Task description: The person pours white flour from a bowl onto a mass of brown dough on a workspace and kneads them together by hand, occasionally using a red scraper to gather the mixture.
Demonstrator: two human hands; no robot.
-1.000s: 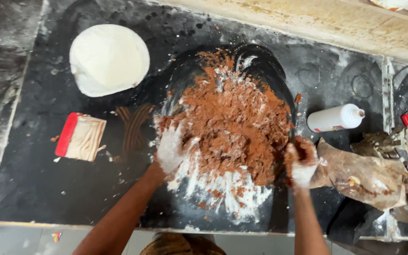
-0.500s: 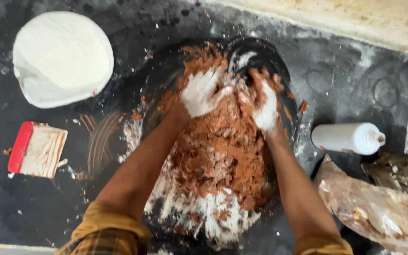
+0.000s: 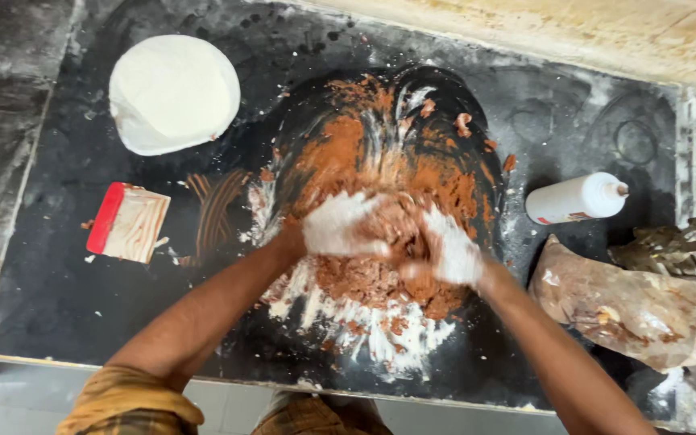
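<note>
Head view | left hand (image 3: 340,225) and right hand (image 3: 451,254), both white with powder, clenched on the brown dough (image 3: 384,242) at frame centre | dough on the black table (image 3: 42,282), white smears below | white bag (image 3: 172,93) upper left, scraper (image 3: 126,223) left, white bottle (image 3: 575,197) right

Black slab (image 3: 58,298) carries brown paste (image 3: 380,282), scraper (image 3: 126,223), perhaps plaster (image 3: 172,93).

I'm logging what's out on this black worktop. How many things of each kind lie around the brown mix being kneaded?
White round dough disc: 1
Red-handled scraper: 1
White squeeze bottle: 1
Crumpled plastic bag: 1
Brown mix under left hand and right hand: 1
Total: 5
</note>
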